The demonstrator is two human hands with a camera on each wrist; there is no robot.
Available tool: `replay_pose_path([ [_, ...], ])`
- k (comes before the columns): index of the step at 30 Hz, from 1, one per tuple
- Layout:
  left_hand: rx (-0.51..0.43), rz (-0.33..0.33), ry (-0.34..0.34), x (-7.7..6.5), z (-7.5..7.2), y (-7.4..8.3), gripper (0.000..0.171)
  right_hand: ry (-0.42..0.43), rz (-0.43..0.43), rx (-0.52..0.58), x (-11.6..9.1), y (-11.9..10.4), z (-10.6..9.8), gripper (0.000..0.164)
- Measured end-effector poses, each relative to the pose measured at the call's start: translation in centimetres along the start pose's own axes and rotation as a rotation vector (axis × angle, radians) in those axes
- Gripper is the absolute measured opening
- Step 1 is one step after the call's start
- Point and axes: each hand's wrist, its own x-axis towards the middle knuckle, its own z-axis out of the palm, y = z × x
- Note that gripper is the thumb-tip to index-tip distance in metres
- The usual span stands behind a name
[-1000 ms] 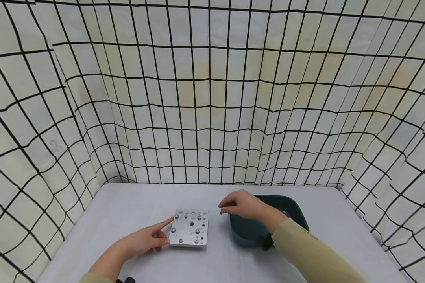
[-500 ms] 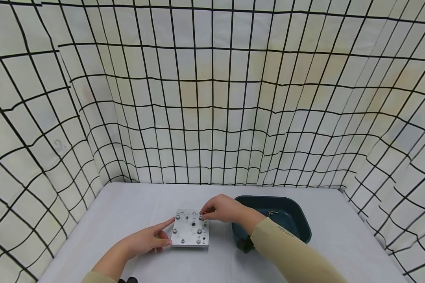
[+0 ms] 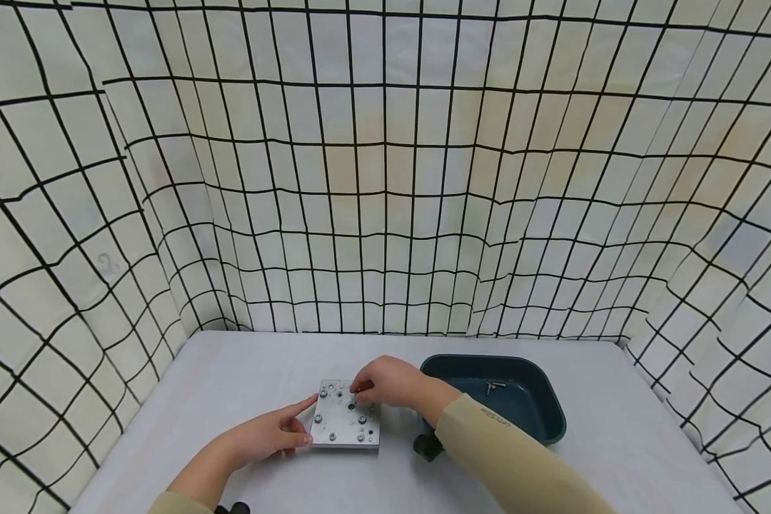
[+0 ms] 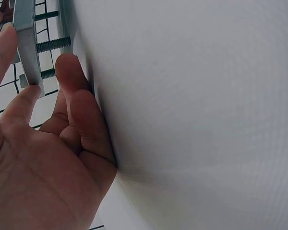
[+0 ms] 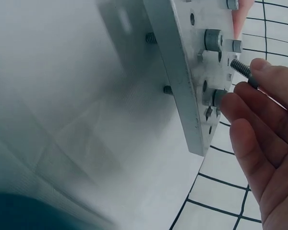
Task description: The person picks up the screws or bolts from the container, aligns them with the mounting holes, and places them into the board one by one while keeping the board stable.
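A square metal plate (image 3: 334, 421), drilled with holes and set with several socket-head bolts, lies left of centre on the white table. Threaded shanks (image 4: 54, 44) stick out beneath it and hold it above the cloth. My left hand (image 3: 263, 433) touches the plate's left side with extended index finger and thumb; its other fingers curl near the tabletop. Over the plate's far right part, my right hand (image 3: 392, 382) pinches a small bolt (image 5: 241, 68) between thumb and fingers. In the right wrist view the bolt's threaded end points at the plate's top face, close to its holes.
Right of the plate stands a dark teal tray (image 3: 555, 414) with a few small screws (image 3: 495, 386) in it. My right forearm crosses its near left corner. White walls with a black grid (image 3: 385, 214) enclose the table at the back and sides.
My right hand has moved left from above the tray's left edge to the plate's far right part, carrying the bolt. The left hand stays at the plate's left side.
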Motion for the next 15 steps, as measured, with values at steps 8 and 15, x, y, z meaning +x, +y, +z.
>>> replay_pose_path([
  [8,0.000,-0.011,-0.003,0.04,-0.13,-0.03,0.084,-0.026,-0.001,-0.059,0.74,-0.36,0.63,0.016],
  [15,-0.001,-0.025,0.003,0.19,-0.09,-0.28,0.085,-0.051,0.002,-0.084,0.94,-0.87,0.70,0.013],
])
